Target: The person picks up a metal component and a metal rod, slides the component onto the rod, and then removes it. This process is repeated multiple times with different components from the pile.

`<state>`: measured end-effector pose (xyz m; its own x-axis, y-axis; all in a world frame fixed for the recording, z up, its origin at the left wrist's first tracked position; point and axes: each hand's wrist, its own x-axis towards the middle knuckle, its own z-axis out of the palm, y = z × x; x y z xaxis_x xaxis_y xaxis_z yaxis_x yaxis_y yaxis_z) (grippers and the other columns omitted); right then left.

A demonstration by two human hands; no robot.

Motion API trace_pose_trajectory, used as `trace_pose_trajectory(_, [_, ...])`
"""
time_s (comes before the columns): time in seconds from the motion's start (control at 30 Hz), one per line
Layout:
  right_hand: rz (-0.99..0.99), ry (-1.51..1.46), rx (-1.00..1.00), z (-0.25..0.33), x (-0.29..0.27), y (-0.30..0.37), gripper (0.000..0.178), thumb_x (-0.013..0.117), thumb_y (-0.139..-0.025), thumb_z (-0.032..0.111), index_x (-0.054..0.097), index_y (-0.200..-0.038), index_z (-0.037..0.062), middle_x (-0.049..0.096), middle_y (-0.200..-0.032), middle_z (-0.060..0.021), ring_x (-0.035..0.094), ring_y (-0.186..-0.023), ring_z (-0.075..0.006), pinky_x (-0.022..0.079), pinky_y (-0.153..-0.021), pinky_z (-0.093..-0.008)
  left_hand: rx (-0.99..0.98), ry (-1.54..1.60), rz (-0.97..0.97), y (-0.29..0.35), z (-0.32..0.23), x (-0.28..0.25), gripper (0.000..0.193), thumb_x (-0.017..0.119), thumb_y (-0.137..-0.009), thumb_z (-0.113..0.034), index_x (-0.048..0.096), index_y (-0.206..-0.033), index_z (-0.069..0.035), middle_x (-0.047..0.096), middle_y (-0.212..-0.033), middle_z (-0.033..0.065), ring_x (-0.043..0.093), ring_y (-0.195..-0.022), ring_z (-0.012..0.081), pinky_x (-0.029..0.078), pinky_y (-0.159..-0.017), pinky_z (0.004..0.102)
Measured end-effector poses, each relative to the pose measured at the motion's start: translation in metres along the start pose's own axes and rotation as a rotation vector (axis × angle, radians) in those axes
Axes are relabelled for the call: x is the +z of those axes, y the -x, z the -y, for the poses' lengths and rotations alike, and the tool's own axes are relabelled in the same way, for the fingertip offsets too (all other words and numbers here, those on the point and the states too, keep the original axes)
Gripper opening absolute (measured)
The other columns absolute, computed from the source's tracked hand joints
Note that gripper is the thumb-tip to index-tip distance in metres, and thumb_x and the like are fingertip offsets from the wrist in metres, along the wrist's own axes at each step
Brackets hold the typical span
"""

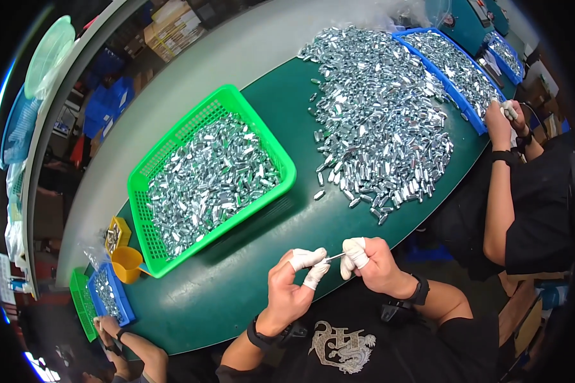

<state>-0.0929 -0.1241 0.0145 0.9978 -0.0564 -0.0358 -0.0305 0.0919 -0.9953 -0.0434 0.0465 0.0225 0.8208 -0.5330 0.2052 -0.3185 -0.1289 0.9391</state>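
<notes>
My left hand (289,287) and my right hand (382,267) meet over the near edge of the green table, white covers on their thumbs and fingertips. Between them runs a thin metal rod (336,256), pinched by my right fingers. Its left end meets the fingertips of my left hand, which are closed on a small silvery metal piece, mostly hidden. Beyond my hands lies a big heap of shiny metal pieces (383,134). To the left, a green plastic basket (282,150) holds many similar pieces.
A yellow scoop (127,264), a small yellow bin (122,233) and a blue tray (125,305) stand at the left. Another blue tray (457,96) of pieces is at the far right. Co-workers' hands (501,121) work at the right and at the lower left (107,325).
</notes>
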Motion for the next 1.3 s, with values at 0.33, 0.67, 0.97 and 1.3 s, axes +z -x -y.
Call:
trace_pose_trajectory(0.33, [0.055, -0.156, 0.164, 0.001, -0.001, -0.008, 0.035, 0.041, -0.094, 0.019, 0.053, -0.066, 0.0013, 0.053, -0.056, 0.0001, 0.047, -0.051, -0.0057, 0.037, -0.048, -0.0219, -0.038, 0.023, -0.028, -0.016, 0.003, 0.018, 0.02, 0.065, -0.073, 0.001, 0.061, -0.092, 0.001, 0.061, -0.078, 0.0105, 0.057, -0.066, 0.0193, 0.045, -0.06, 0.0265])
trace_pose_trajectory(0.67, [0.034, 0.084, -0.09, -0.004, 0.02, -0.018, 0.031, 0.042, -0.093, 0.015, 0.053, -0.068, 0.0003, 0.053, -0.055, -0.0015, 0.047, -0.049, -0.0081, 0.037, -0.046, -0.0219, -0.323, 0.378, 0.112, 0.0, 0.014, -0.011, 0.018, 0.05, -0.088, -0.015, 0.057, -0.087, 0.001, 0.058, -0.072, 0.0044, 0.052, -0.064, 0.0097, 0.043, -0.057, 0.0237])
trace_pose_trajectory(0.97, [0.012, -0.041, 0.106, -0.005, 0.021, -0.021, 0.041, 0.04, -0.094, 0.025, 0.042, -0.057, 0.007, 0.048, -0.049, -0.0021, 0.04, -0.042, -0.005, 0.027, -0.039, -0.0186, 0.119, -0.115, -0.074, -0.008, 0.007, -0.016, 0.013, 0.063, -0.077, -0.006, 0.058, -0.089, -0.002, 0.059, -0.075, 0.0068, 0.055, -0.065, 0.0178, 0.044, -0.06, 0.0288])
trace_pose_trajectory(1.3, [-0.279, -0.208, -0.008, -0.005, -0.026, -0.025, 0.042, 0.037, -0.095, 0.029, 0.037, -0.058, 0.0102, 0.043, -0.047, -0.0033, 0.04, -0.039, -0.0071, 0.025, -0.037, -0.0188, 0.175, -0.773, -0.52, -0.044, 0.024, -0.106, 0.022, 0.069, -0.069, -0.003, 0.06, -0.09, -0.003, 0.061, -0.078, 0.0084, 0.057, -0.07, 0.0231, 0.045, -0.061, 0.031])
